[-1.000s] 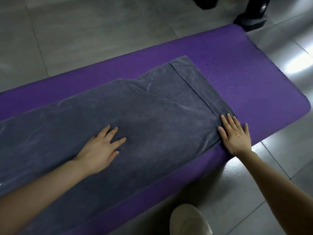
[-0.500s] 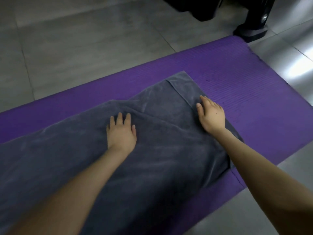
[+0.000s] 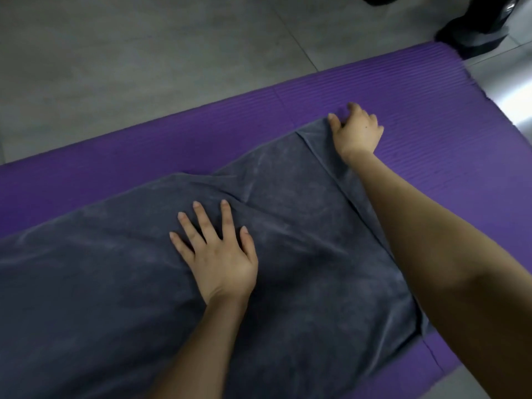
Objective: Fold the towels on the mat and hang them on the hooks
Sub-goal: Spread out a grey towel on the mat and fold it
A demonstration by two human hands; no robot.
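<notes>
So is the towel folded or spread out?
Partly folded: the towel shows one layer lying over another, its edge diagonal, flat on the mat.

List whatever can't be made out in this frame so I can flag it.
All in the head view:
1. The hooks are out of frame.
2. The grey towel runs off the left and bottom edges, so its full length is unknown.
3. The right hand is at the towel's far corner; its curled fingers hide whether it pinches the cloth.
4. The right forearm covers part of the towel's right edge.
5. The dark object beyond the mat is cut off by the top edge.
</notes>
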